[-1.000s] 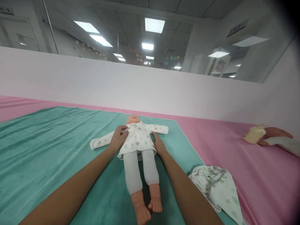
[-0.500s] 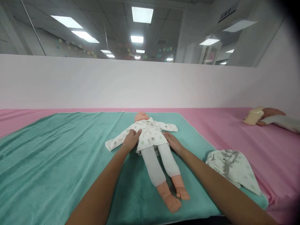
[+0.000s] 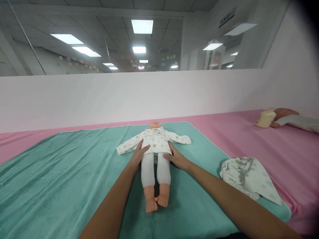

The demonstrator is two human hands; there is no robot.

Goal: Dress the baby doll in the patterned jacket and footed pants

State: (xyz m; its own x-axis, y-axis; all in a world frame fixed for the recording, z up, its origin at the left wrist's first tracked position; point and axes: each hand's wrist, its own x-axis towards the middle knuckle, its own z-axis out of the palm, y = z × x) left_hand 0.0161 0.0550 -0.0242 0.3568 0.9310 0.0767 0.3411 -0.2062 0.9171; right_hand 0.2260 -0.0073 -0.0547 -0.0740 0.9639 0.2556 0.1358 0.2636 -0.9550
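A baby doll (image 3: 163,171) lies on its back on a green blanket (image 3: 82,172), head away from me and bare feet towards me. It wears a white printed long-sleeved shirt (image 3: 155,136) with both sleeves spread outward; its legs are white cloth. My left hand (image 3: 138,156) grips the doll's left-hand side in view at the hip, thumb over the shirt hem. On the opposite hip, my right hand (image 3: 177,157) is closed round the side, its thumb on top of the thigh. The fingertips beneath the shirt edges are partly hidden.
A crumpled white printed garment (image 3: 250,181) lies at the blanket's right edge. Farther right, on the pink sheet (image 3: 224,132), are a pale yellow bottle (image 3: 265,119) and another doll (image 3: 299,121), partly seen. A white wall (image 3: 139,96) with windows rises behind.
The doll has been turned straight, its feet swinging to the left. My right hand has moved from beside its waist onto its hip, and the left hand also grips lower.
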